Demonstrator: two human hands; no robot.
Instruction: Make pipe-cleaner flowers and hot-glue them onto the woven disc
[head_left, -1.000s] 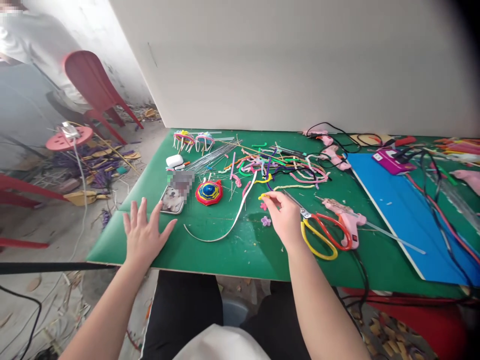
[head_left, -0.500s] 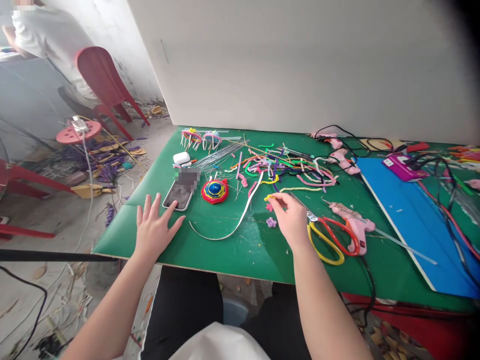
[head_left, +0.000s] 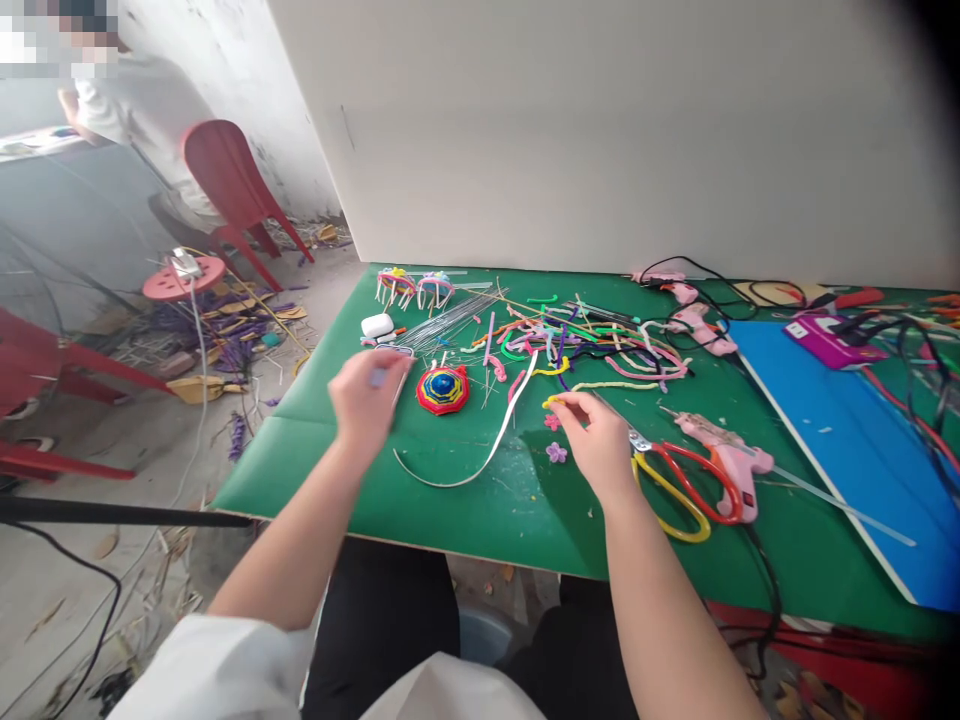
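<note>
My left hand [head_left: 364,398] is raised over the phone, its fingers curled together; what they hold, if anything, I cannot make out. Most of the phone [head_left: 403,372] is hidden behind that hand. Between thumb and fingertips, my right hand [head_left: 596,435] pinches a small yellow chenille stem piece [head_left: 551,402]. Just below it lie a pink flower [head_left: 553,423] and a purple flower [head_left: 556,453]. Scissors [head_left: 679,480] with red and yellow handles rest beside the right hand. Between the hands are a small striped umbrella [head_left: 442,388] and a curved white strip [head_left: 491,445].
Coloured chenille stems [head_left: 600,345] and thin wires [head_left: 450,330] lie along the back. A pink glue gun [head_left: 727,455], a blue board [head_left: 847,450] and a purple power strip [head_left: 832,340] with cables are at right. A person [head_left: 161,110] sits by a red chair [head_left: 236,175].
My left hand has lifted from lying spread on the table and moved over the phone, fingers now curled. My right hand keeps its pinch on the yellow piece. The view has shifted slightly.
</note>
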